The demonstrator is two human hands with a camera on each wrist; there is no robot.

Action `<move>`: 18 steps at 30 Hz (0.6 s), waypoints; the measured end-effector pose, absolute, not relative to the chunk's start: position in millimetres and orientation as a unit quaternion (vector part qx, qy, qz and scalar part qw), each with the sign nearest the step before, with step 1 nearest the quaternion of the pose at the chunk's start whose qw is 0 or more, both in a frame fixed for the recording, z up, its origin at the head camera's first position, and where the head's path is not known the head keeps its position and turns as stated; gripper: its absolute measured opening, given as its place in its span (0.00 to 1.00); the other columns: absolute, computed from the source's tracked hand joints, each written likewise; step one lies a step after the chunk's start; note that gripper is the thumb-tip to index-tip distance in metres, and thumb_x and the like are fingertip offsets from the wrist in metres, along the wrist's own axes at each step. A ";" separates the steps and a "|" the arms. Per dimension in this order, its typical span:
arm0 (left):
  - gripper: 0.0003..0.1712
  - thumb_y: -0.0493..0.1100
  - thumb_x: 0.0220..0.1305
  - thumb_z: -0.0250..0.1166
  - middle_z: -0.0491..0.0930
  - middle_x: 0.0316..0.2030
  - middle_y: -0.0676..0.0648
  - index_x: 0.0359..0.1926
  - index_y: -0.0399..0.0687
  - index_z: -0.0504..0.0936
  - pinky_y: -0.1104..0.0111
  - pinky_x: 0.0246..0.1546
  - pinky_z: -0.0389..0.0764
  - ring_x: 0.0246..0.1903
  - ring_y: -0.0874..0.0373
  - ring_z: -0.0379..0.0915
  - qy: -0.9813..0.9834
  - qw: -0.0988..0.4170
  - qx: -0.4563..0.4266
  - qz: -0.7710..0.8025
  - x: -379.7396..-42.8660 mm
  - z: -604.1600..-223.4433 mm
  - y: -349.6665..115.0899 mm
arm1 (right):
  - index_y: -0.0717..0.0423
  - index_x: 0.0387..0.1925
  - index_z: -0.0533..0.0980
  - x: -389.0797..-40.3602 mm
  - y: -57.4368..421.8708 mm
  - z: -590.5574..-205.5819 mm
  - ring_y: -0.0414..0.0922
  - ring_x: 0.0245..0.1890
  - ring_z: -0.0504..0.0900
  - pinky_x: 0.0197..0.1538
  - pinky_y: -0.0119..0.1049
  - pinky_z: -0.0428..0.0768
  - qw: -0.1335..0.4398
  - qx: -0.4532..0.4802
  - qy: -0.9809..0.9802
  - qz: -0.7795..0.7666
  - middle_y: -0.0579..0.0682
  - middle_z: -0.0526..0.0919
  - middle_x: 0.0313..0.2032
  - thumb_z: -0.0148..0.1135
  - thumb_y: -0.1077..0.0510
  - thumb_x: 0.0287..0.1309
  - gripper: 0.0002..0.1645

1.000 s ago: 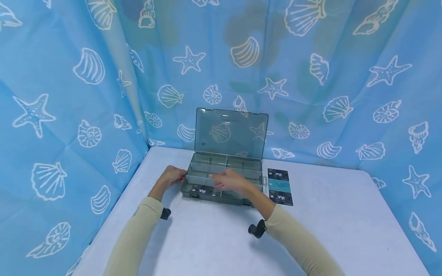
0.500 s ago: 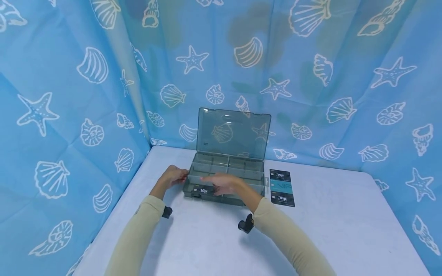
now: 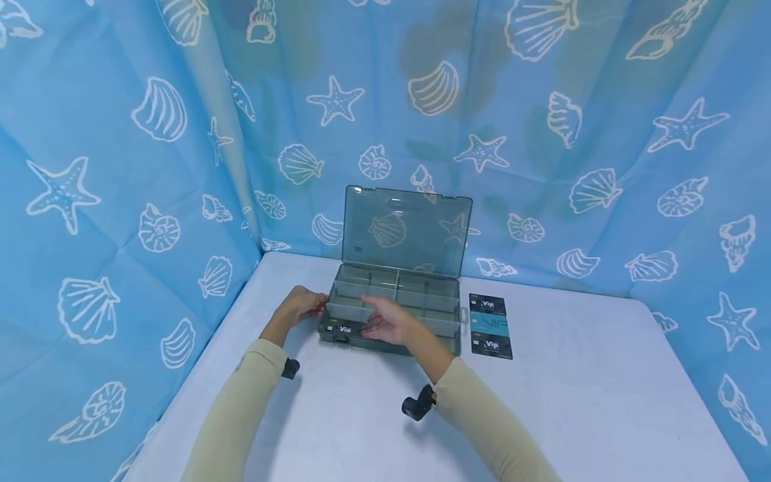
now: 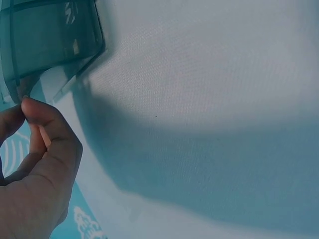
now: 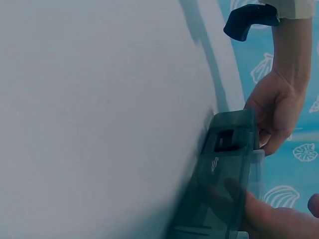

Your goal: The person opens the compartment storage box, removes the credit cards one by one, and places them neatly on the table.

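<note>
A translucent dark grey compartment box (image 3: pixel 452 345) lies on the white table with its lid (image 3: pixel 409 231) raised against the curtain. In its front left compartment sits a black "Vip" card (image 3: pixel 342 329). The fingertips of my left hand (image 3: pixel 302 304) pinch the box's left side; the left wrist view has thumb and index finger meeting at a box corner (image 4: pixel 55 40). My right hand (image 3: pixel 390 321) reaches over the front wall, one finger extended upward and lower fingertips at the card's right end. Through the box wall (image 5: pixel 219 144) in the right wrist view, fingertips show inside.
Right of the box, a black card (image 3: pixel 486 304), a teal card (image 3: pixel 489 324) and another black card (image 3: pixel 491 345) lie in a column. White dividers split the box. A blue shell-patterned curtain (image 3: pixel 530 167) bounds the table's back and left. The white tabletop (image 3: pixel 572 388) extends right and forward.
The black card in the box has shifted left within the front compartment. My right hand's upper finger has lifted and its other fingers have spread. My left hand stays at the box's side.
</note>
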State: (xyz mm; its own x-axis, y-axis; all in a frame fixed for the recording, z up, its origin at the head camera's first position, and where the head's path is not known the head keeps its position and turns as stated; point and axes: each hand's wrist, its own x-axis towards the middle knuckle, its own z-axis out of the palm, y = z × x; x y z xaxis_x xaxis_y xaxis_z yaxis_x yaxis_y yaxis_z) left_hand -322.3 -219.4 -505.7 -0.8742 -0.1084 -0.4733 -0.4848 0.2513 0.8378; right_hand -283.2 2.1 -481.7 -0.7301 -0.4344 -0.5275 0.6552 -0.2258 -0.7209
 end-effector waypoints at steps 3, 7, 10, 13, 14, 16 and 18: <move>0.17 0.40 0.71 0.56 0.76 0.36 0.42 0.53 0.29 0.73 0.69 0.35 0.81 0.31 0.57 0.75 0.777 0.162 -0.190 0.579 -322.2 -505.2 -219.3 | 0.78 0.70 0.36 -283.5 1.6 -482.6 0.72 0.69 0.47 0.71 0.55 0.52 0.348 0.121 0.493 -0.788 0.79 0.37 0.69 0.54 0.52 0.69 0.50; 0.17 0.39 0.71 0.56 0.77 0.36 0.43 0.53 0.29 0.74 0.67 0.39 0.81 0.31 0.57 0.76 0.777 0.158 -0.193 0.578 -322.2 -506.7 -221.4 | 0.72 0.72 0.36 -282.8 -1.2 -483.7 0.70 0.70 0.45 0.71 0.54 0.52 0.337 0.131 0.470 -0.805 0.78 0.36 0.69 0.55 0.55 0.69 0.49; 0.17 0.38 0.70 0.56 0.77 0.35 0.43 0.53 0.28 0.74 0.66 0.39 0.81 0.31 0.57 0.75 0.777 0.156 -0.193 0.578 -321.1 -508.1 -221.4 | 0.70 0.72 0.45 -280.8 -4.2 -484.9 0.65 0.68 0.53 0.70 0.51 0.58 0.329 0.123 0.480 -0.804 0.76 0.47 0.67 0.53 0.57 0.69 0.41; 0.17 0.38 0.70 0.55 0.76 0.34 0.43 0.52 0.27 0.73 0.68 0.36 0.81 0.30 0.57 0.75 0.779 0.155 -0.190 0.577 -320.1 -506.3 -220.0 | 0.75 0.66 0.58 -279.2 -8.3 -487.9 0.57 0.59 0.69 0.65 0.45 0.69 0.322 0.082 0.529 -0.781 0.71 0.64 0.60 0.52 0.61 0.70 0.30; 0.17 0.38 0.70 0.55 0.76 0.34 0.43 0.52 0.27 0.74 0.68 0.35 0.81 0.30 0.57 0.75 0.778 0.155 -0.189 0.578 -320.2 -505.9 -219.6 | 0.75 0.63 0.62 -279.1 -9.6 -489.6 0.54 0.55 0.73 0.62 0.43 0.72 0.317 0.062 0.551 -0.770 0.69 0.68 0.58 0.52 0.62 0.70 0.27; 0.16 0.38 0.70 0.55 0.76 0.34 0.43 0.52 0.28 0.74 0.70 0.34 0.81 0.30 0.57 0.75 0.778 0.154 -0.189 0.579 -321.1 -505.9 -218.6 | 0.76 0.57 0.68 -280.0 -12.5 -494.3 0.49 0.47 0.79 0.56 0.40 0.78 0.300 0.024 0.606 -0.737 0.65 0.76 0.51 0.54 0.62 0.69 0.22; 0.16 0.38 0.70 0.56 0.77 0.34 0.43 0.51 0.29 0.75 0.70 0.33 0.81 0.30 0.57 0.75 0.777 0.154 -0.189 0.581 -322.3 -506.2 -217.8 | 0.75 0.53 0.73 -281.0 -15.4 -499.3 0.45 0.38 0.82 0.48 0.36 0.82 0.269 -0.002 0.667 -0.695 0.61 0.80 0.45 0.57 0.61 0.67 0.20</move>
State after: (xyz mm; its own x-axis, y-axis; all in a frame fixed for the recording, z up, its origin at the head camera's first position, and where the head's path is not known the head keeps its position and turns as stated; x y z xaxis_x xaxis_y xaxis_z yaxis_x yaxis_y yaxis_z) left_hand -322.3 -217.8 -506.2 -0.8815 -0.1149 -0.4581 -0.4718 0.2544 0.8442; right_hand -281.0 -15.4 -499.3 -0.8555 -0.3768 -0.3552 0.3708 0.0332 -0.9281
